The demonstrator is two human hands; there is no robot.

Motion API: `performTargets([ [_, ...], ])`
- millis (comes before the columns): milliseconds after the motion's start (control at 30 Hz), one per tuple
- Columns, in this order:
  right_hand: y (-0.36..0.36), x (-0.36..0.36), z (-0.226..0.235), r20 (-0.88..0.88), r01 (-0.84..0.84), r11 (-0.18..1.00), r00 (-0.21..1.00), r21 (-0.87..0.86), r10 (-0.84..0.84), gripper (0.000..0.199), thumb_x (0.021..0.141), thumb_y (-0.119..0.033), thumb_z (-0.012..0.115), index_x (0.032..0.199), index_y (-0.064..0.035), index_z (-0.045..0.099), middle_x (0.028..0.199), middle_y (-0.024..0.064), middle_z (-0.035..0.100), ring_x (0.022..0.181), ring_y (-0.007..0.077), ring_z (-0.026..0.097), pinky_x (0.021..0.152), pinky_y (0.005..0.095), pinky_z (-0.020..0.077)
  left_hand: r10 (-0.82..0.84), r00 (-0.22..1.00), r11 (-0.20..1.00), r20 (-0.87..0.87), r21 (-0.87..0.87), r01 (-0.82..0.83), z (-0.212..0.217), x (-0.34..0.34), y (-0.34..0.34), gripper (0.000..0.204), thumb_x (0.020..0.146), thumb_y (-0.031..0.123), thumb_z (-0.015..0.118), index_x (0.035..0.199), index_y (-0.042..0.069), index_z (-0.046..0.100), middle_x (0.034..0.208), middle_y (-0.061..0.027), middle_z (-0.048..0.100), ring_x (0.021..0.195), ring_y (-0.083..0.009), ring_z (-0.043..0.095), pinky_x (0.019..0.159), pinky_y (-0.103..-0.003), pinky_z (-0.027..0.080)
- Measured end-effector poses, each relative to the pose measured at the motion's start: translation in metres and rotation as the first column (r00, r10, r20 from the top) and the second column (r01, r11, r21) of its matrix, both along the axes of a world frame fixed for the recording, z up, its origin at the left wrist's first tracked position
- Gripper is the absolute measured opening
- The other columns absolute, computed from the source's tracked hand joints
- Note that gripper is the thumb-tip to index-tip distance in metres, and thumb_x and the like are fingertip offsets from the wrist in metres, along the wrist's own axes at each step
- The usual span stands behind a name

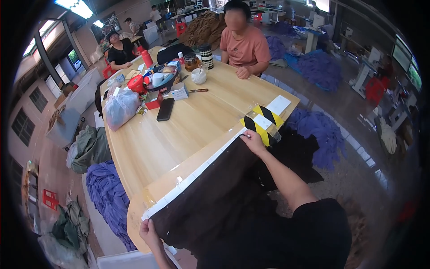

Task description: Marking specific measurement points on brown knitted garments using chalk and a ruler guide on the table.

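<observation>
A dark brown cloth [210,193] hangs stretched along the table's near edge, its top edge lying beside a white measuring strip [197,177] fixed to the tabletop. With fingers closed, my left hand [148,232] pinches the cloth's corner at the strip's near left end. At the strip's far right end my right hand [254,142] pinches the other end of that edge between thumb and fingers. Just beyond the right hand lies black-and-yellow striped tape [262,120] on the table. The cloth's lower part falls toward my lap, and its folds hide what is beneath.
On the wooden table [201,110] are a phone [165,109], a stuffed plastic bag [122,110], a patterned tumbler [206,56] and a knife [199,90]. A person in a pink shirt [245,47] is at the far side. Purple cloth heaps [107,197] flank the table.
</observation>
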State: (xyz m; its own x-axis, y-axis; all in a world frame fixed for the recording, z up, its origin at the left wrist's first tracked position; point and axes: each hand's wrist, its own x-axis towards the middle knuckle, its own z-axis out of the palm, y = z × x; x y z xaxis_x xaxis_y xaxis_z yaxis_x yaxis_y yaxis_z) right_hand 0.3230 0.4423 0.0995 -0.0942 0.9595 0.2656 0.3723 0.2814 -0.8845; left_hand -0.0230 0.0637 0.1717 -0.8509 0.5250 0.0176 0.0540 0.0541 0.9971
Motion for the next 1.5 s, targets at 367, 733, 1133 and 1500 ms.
performTargets([
  [367, -0.009, 0.005, -0.001, -0.132, -0.041, 0.997, 0.991, -0.061, 0.033, 0.015, 0.078, -0.014, 0.066, 0.082, -0.0010, 0.060, 0.067, 0.0011, 0.056, 0.062, 0.0080, 0.050, 0.059, 0.0236, 0.0430, 0.004, 1.000, 1.000, 0.016, -0.012, -0.004, -0.005, 0.001, -0.012, 0.006, 0.084, 0.006, 0.059, 0.084, 0.000, 0.059, 0.075, -0.0012, 0.058, 0.066, -0.0068, 0.052, 0.062, -0.020, 0.044],
  [733, 0.016, 0.033, 0.008, -0.088, -0.130, 0.991, 0.988, -0.031, 0.127, 0.013, 0.084, -0.014, 0.062, 0.088, -0.0020, 0.062, 0.077, -0.0013, 0.058, 0.069, 0.0052, 0.049, 0.063, 0.0196, 0.0416, -0.069, 0.996, 0.971, -0.051, -0.234, 0.055, -0.004, 0.013, -0.010, 0.015, 0.083, 0.010, 0.061, 0.087, -0.004, 0.061, 0.075, -0.0028, 0.061, 0.070, -0.0072, 0.055, 0.065, -0.021, 0.044],
  [1133, 0.005, 0.012, -0.002, 0.276, -0.136, 0.986, 0.955, 0.096, 0.105, 0.015, 0.082, -0.014, 0.063, 0.084, 0.0000, 0.058, 0.069, 0.0032, 0.057, 0.063, 0.0085, 0.048, 0.060, 0.0231, 0.0414, 0.030, 0.989, 0.974, -0.147, -0.219, -0.062, -0.031, -0.042, 0.015, 0.017, 0.081, 0.011, 0.062, 0.087, -0.005, 0.062, 0.073, -0.0054, 0.062, 0.067, -0.0092, 0.055, 0.063, -0.023, 0.045],
  [1500, 0.008, 0.008, -0.003, 0.276, -0.153, 0.985, 0.953, 0.078, 0.126, 0.016, 0.082, -0.015, 0.064, 0.083, 0.0007, 0.059, 0.069, 0.0007, 0.056, 0.064, 0.0074, 0.048, 0.060, 0.0221, 0.0408, 0.026, 0.987, 0.957, -0.156, -0.282, -0.070, -0.044, -0.047, 0.021, 0.015, 0.081, 0.011, 0.062, 0.086, -0.004, 0.062, 0.071, -0.0049, 0.062, 0.064, -0.0099, 0.055, 0.062, -0.024, 0.045],
])
